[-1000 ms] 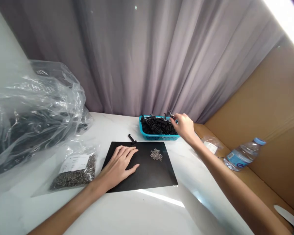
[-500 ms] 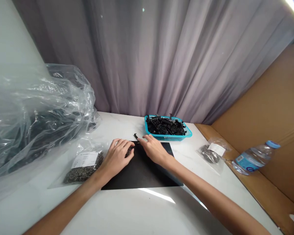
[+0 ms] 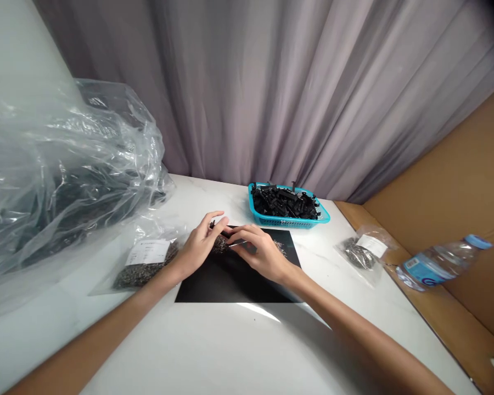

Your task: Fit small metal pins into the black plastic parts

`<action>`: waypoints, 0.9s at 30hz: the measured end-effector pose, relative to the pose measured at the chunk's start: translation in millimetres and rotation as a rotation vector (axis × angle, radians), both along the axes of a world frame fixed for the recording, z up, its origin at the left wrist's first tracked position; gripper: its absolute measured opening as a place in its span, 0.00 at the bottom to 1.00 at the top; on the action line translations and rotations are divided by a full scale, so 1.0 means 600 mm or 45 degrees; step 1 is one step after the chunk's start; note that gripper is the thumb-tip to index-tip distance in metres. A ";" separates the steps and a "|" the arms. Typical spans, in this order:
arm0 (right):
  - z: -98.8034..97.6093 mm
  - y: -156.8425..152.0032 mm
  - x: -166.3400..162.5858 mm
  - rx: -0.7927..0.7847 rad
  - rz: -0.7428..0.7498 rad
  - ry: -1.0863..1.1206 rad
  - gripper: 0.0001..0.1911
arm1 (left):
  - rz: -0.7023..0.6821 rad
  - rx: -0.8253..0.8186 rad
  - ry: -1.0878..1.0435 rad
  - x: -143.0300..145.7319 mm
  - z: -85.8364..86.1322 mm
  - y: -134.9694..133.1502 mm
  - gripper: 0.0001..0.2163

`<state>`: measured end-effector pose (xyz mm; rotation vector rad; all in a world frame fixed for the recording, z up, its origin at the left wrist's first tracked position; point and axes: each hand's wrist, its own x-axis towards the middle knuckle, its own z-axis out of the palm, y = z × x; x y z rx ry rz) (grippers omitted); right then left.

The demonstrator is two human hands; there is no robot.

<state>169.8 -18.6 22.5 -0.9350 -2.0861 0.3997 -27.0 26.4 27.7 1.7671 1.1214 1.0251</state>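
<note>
My two hands meet over the far left corner of a black mat [image 3: 230, 285] on the white table. My left hand [image 3: 197, 248] has its fingers curled and pinches a small black plastic part [image 3: 211, 224] at the mat's edge. My right hand [image 3: 260, 253] is closed, fingertips pressed together toward the left hand; what it holds is too small to name. A little heap of small metal pieces [image 3: 221, 244] lies between the two hands. Behind them stands a turquoise basket [image 3: 288, 222] full of black plastic parts.
A clear packet of metal pieces [image 3: 142, 266] lies left of the mat, a smaller packet [image 3: 360, 249] to the right. A big crumpled plastic bag [image 3: 66, 175] fills the left. A water bottle [image 3: 440, 263] lies by the cardboard wall [image 3: 456, 197]. A curtain hangs behind.
My right hand left the basket and came back to the mat beside the left hand. My left hand went from lying flat to pinching at the mat's far corner. The view shifted left.
</note>
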 end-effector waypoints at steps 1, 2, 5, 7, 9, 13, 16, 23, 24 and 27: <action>0.000 -0.003 -0.003 -0.014 -0.013 0.042 0.07 | -0.046 -0.069 -0.081 0.003 0.003 -0.003 0.28; -0.001 -0.004 -0.006 -0.021 -0.054 0.082 0.09 | -0.098 -0.130 -0.160 0.006 0.006 -0.005 0.28; -0.012 -0.002 -0.013 -0.003 -0.274 0.180 0.14 | -0.223 -0.265 -0.364 0.008 0.015 -0.009 0.27; -0.023 -0.004 -0.015 0.012 -0.344 0.145 0.10 | -0.199 -0.277 -0.441 0.004 0.021 -0.007 0.26; -0.034 -0.012 -0.014 0.002 -0.302 -0.004 0.09 | -0.112 -0.239 -0.452 0.000 0.025 0.000 0.25; -0.053 -0.032 -0.012 0.043 -0.196 -0.410 0.19 | 0.103 -0.161 -0.422 -0.008 0.027 0.018 0.22; -0.058 -0.036 -0.011 0.078 -0.189 -0.540 0.19 | 0.165 -0.145 -0.414 -0.011 0.022 0.027 0.21; -0.058 -0.026 -0.005 0.056 -0.256 -0.480 0.20 | 0.101 -0.064 -0.343 -0.007 0.009 0.026 0.23; -0.057 -0.026 -0.004 0.074 -0.245 -0.519 0.20 | 0.094 -0.049 -0.332 -0.006 0.008 0.025 0.23; -0.058 -0.027 -0.001 0.096 -0.238 -0.546 0.19 | 0.093 -0.006 -0.283 -0.003 0.007 0.023 0.24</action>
